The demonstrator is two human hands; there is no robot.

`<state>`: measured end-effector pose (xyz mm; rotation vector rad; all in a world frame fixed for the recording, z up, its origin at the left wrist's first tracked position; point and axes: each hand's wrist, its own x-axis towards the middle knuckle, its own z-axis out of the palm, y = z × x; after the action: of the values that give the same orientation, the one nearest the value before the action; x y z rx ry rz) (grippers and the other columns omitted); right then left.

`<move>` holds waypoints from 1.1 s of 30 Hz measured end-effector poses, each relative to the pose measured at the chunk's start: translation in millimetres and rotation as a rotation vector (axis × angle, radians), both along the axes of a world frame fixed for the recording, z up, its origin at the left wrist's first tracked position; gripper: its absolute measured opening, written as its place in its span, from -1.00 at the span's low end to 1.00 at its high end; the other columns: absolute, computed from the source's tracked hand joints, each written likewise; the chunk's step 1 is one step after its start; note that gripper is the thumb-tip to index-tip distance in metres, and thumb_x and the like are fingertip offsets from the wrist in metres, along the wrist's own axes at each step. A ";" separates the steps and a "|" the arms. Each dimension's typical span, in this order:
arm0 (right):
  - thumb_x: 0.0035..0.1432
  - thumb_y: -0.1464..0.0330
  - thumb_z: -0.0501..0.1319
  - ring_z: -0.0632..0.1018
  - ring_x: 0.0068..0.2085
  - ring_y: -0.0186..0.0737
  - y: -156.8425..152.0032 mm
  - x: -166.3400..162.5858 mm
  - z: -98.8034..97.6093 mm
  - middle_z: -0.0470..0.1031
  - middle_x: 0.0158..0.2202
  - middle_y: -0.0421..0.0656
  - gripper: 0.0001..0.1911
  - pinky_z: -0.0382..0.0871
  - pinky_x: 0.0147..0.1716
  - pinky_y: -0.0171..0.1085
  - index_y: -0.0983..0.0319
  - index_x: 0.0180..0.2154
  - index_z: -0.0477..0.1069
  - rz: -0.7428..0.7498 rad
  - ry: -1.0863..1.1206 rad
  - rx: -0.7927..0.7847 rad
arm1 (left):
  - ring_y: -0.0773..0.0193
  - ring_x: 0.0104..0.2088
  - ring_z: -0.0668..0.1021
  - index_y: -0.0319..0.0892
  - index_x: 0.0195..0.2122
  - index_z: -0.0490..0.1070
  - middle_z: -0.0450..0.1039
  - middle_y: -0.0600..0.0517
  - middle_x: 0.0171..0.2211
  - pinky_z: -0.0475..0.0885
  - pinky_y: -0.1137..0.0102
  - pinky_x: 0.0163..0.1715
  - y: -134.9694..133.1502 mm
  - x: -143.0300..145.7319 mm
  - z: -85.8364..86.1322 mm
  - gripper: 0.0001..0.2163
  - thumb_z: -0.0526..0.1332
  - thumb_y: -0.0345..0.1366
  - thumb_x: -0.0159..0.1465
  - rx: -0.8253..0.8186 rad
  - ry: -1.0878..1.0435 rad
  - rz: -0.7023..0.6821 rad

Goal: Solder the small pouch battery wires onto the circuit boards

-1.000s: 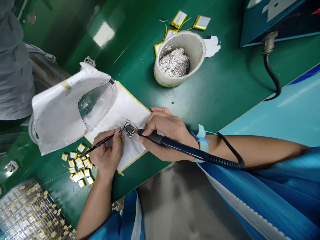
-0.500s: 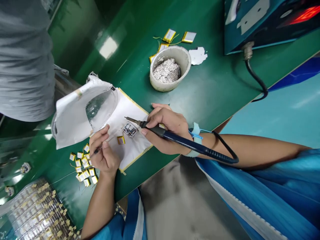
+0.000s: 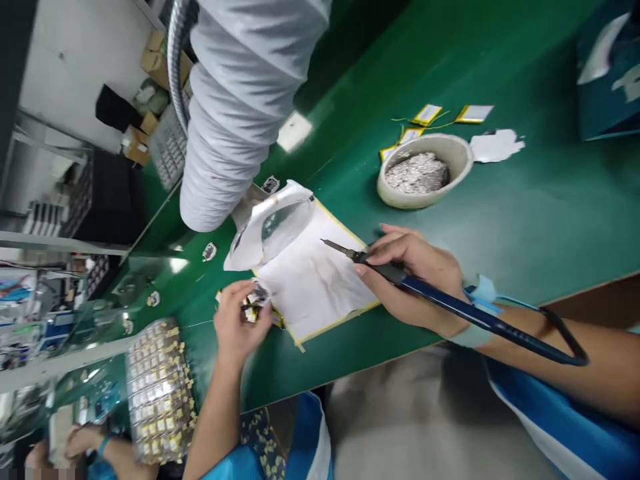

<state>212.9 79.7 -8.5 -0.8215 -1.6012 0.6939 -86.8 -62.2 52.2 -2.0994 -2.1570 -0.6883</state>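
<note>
Well, the left hand (image 3: 240, 320) sits at the left edge of the papered work area, its grip pressed together on a small shiny module (image 3: 259, 292). The fingers hide part of it, so its exact outline is hard to make out. A few small yellow-edged pouch cells (image 3: 250, 313) lie just under that hand. The module looks light and stiff, but probably fragile at its joints. Its metal edge may be slippery, so a gentle, firm pinch at the rim, clear of any fine parts, seems the safest hold.

The right hand (image 3: 410, 273) is well apart to the right, its grip closed around the dark handle of a soldering iron (image 3: 440, 297). The iron's thin tip points left over a white paper sheet (image 3: 315, 287) edged in yellow tape. That sheet lies on the green bench (image 3: 530, 220), with a curved clear shield (image 3: 285, 230) at its far corner. Farther off stands a pale tub (image 3: 400, 199) holding silver scraps (image 3: 416, 173).
</note>
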 end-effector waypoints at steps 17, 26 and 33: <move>0.24 0.38 0.43 0.63 -0.44 0.02 2.5 -6.0 -1.9 0.57 -0.44 -0.23 -0.78 0.62 0.11 0.34 0.00 -0.23 0.42 -0.035 -0.001 0.042 | 0.02 0.13 0.64 -0.24 0.20 0.55 0.64 -0.21 0.12 0.51 0.20 0.23 81.6 -162.9 1.8 -0.60 0.31 -0.27 0.35 -0.287 0.147 0.446; 0.21 0.37 0.45 0.64 -0.43 -0.17 4.0 -1.3 9.5 0.58 -0.43 -0.30 -0.76 0.61 0.14 0.19 0.08 -0.24 0.39 -0.046 0.024 0.059 | 0.09 -0.06 0.64 -0.10 0.19 0.56 0.54 -0.11 -0.04 0.54 0.29 -0.11 9.4 -30.6 -3.5 -0.67 0.24 -0.22 0.43 -0.206 0.171 0.199; 0.25 0.33 0.41 0.63 -0.38 -0.16 2.7 3.0 11.4 0.52 -0.45 -0.33 -0.82 0.58 0.18 0.14 0.08 -0.29 0.40 -0.057 -0.003 0.019 | 0.09 -0.25 0.63 -0.08 0.25 0.56 0.51 -0.13 -0.07 0.41 0.31 -0.37 63.0 118.1 -17.4 -0.60 0.33 -0.09 0.45 -0.322 0.161 0.097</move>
<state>216.0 82.4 2.9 -0.8513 -1.5787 0.6368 31.3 0.9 34.8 -2.0834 -2.3882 -0.1633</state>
